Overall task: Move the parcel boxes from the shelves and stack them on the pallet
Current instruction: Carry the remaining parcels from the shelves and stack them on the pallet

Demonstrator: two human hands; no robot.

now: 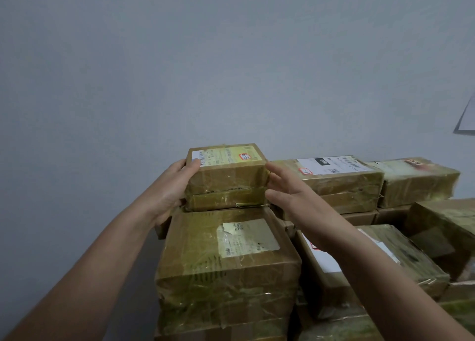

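A small box (226, 172), brown card under yellowed tape, sits on the top of the stack at its back left corner, close to the grey wall (231, 57). Its label (223, 156) faces up, with a red-ringed mark near the right end.

The left hand (177, 183) grasps the small box at its left end: the thumb lies over the top left corner and the palm is against the left face. The other fingers are hidden behind the box. The right hand (288, 189) is released, with its fingers straight and spread and the palm turned toward the box's right face. The fingertips reach that face, but I cannot tell whether they touch it.

The small box rests on the back edge of a big box (226, 250), which carries a pale, torn label on top. Just right of the small box, along the back edge of the stack, stands a wide box (341, 183) with a white label, and beyond it an end box (416, 183). Below the right forearm lies a low box (401, 258), partly hidden. A sheet (469, 116) hangs on the wall at the right edge of the view.
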